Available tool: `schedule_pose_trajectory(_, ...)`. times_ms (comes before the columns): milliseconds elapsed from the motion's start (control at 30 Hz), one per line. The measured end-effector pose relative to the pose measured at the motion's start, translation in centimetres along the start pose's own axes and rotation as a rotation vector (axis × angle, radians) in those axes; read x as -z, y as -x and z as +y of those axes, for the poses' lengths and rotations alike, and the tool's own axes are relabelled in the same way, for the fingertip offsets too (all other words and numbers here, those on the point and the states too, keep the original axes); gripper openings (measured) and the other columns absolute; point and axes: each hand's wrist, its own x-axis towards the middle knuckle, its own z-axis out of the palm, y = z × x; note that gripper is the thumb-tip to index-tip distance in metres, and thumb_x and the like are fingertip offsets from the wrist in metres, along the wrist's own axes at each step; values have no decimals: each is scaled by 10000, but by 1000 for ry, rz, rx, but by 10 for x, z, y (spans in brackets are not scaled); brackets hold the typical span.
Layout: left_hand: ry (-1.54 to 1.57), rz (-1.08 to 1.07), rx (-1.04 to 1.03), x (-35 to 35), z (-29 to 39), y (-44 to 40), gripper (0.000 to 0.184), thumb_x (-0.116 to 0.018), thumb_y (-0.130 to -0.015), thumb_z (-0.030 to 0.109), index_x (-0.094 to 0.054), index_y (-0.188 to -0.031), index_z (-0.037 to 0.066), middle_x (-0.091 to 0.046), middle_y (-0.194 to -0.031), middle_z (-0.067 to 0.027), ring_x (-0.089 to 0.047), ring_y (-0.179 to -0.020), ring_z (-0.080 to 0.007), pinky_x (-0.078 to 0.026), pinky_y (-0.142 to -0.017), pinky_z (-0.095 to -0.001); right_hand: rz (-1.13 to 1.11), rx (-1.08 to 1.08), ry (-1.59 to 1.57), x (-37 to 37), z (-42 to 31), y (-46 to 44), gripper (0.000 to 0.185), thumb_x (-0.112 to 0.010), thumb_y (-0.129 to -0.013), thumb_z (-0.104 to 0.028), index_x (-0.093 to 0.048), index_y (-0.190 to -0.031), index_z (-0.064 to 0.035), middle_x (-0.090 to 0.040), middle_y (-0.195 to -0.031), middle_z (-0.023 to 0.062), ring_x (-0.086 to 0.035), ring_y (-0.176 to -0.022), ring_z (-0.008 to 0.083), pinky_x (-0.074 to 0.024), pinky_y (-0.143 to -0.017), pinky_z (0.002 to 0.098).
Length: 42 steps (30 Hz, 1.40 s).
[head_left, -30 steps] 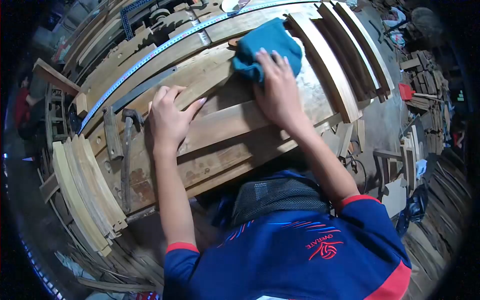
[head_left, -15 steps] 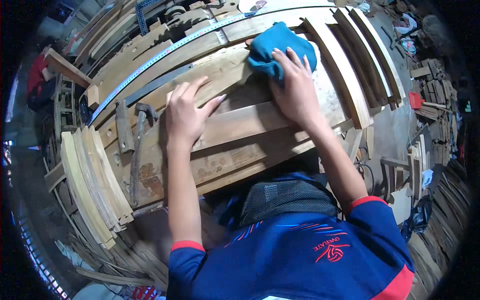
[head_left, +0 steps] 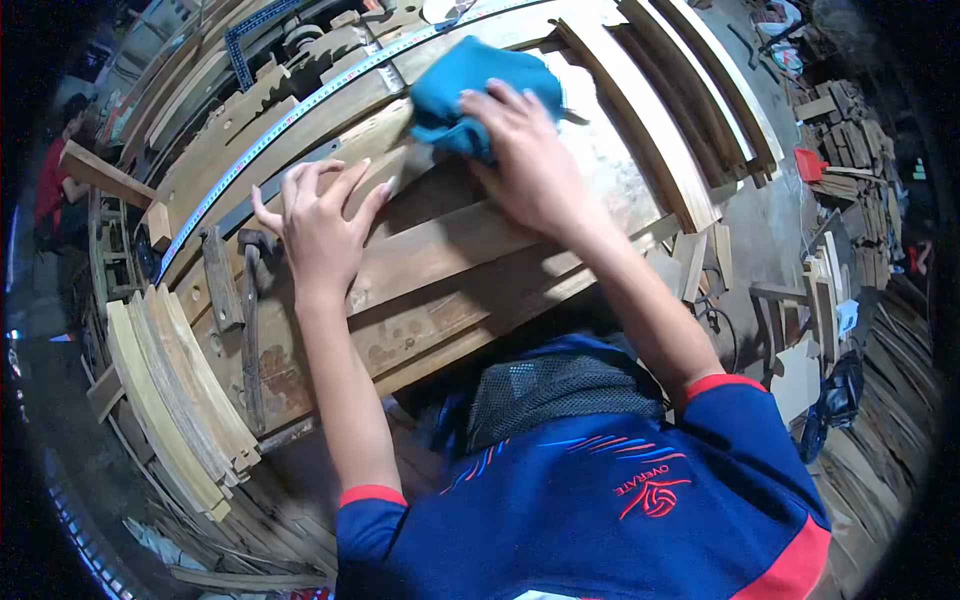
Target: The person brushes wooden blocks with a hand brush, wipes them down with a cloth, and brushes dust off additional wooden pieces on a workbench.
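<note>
Both arms (head_left: 345, 400) out: left hand (head_left: 318, 228) splayed wider now, right hand (head_left: 525, 165) atop cloth (head_left: 455, 82), grip unclear, cloth slid leftward!

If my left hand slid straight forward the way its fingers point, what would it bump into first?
Probably the flat grey strip by your left hand's fingertips, then the tape measure; heights are hard to judge.

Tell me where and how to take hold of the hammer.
Best gripped, I'd judge, around the lower half of its handle, with the left hand coming from above and its right side. The hammer lies with its head at the far end and its slim handle pointing toward the person; a block crowds the handle's upper left.
</note>
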Motion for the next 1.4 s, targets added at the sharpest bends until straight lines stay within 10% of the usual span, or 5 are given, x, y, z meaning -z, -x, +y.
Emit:
schedule_pose_trajectory(133,32,22,10,-7,-13,4,167,-807,-828,206,-745,-948,108,-704,-1048,-24,-640,-1096,-222,-237,-1169,-585,-38,257,-135,-30,-29,6,593,-741,-852,-84,-550,-1413,-49,-546,-1522,138,-405,-1492,372,-315,-1239,546)
schedule_pose_trajectory(1033,254,-40,-60,-3,-12,2,320,-835,-760,203,-761,-1044,75,-711,-1011,-83,-669,-992,-298,-460,-980,-427,-44,88,-132,-3,-2,-9,504,-728,-868,-177,-629,-1353,-87,-643,-1398,160,-494,-1430,340,-244,-1263,552)
schedule_pose_trajectory(1200,287,-156,47,-3,-16,3,324,-816,-746,171,-760,-1036,38,-718,-1017,-115,-672,-976,-327,-489,-927,-410,-136,314,-127,-33,-22,5,719,-808,-762,-167,-555,-1432,-93,-552,-1519,89,-432,-1474,328,-271,-1255,561)
schedule_pose_trajectory(1400,406,-151,84,-1,-10,4,338,-763,-757,65,-753,-1094,33,-728,-1024,-137,-692,-975,-322,-524,-908,-398,-70,107,-338,2,16,5,506,-727,-877,-150,-626,-1366,-69,-639,-1423,141,-507,-1427,347,-293,-1254,552)
